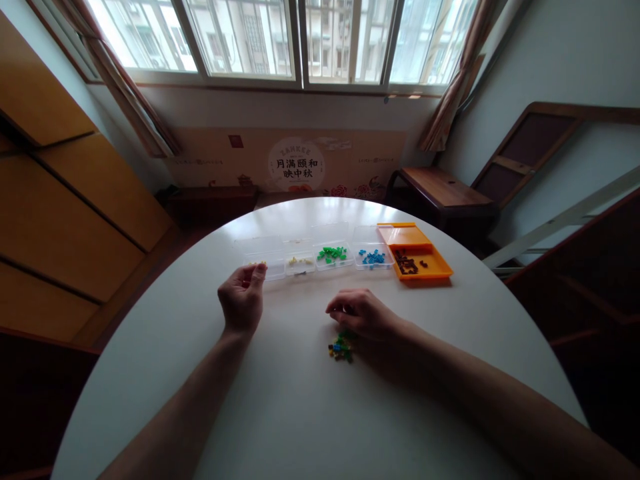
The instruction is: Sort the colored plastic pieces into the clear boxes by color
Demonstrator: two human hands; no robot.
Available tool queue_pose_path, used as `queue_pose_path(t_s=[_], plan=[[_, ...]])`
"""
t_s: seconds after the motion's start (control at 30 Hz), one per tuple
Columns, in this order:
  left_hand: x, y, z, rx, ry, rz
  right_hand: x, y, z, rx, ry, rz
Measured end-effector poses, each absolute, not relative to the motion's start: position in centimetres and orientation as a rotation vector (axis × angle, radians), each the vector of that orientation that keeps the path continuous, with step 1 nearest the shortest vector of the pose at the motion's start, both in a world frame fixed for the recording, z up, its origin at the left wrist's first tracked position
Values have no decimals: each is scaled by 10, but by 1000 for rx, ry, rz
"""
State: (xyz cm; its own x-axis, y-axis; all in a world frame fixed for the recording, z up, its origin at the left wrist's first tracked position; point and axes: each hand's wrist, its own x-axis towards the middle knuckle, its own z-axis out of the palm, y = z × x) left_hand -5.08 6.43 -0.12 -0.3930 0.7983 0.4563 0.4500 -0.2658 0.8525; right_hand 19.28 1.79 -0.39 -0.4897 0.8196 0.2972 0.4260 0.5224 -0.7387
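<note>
My left hand [243,298] is closed in a pinch at the front edge of the leftmost clear plastic box [274,268]. Small yellowish bits show by its fingertips; whether they are held or lie in the box I cannot tell. My right hand [361,312] hovers just behind a small pile of toy bricks [341,348] in green, blue, yellow and dark colours. Its fingers are curled with the tips together, and what they hold, if anything, is hidden.
Along the far side stand clear boxes with pale yellow bricks [299,262], green bricks [333,254] and blue bricks [373,257]. An orange box [435,262] at right holds dark brown bricks [406,262]. All stand on a round white table [280,413]. A wooden chair [445,187] is beyond.
</note>
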Motion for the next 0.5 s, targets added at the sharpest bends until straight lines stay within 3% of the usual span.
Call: queue_pose_path(t_s=[0.1,0.33,0.5], plan=[[-40,52,6,1839,1523,1578,197,21,-5,-980,-2100,821],[-16,24,21,2364,743,686,202,26,-7,-1038,-2024,758],[-9,18,18,2487,678,482,214,25,6,-995,-2246,1057]])
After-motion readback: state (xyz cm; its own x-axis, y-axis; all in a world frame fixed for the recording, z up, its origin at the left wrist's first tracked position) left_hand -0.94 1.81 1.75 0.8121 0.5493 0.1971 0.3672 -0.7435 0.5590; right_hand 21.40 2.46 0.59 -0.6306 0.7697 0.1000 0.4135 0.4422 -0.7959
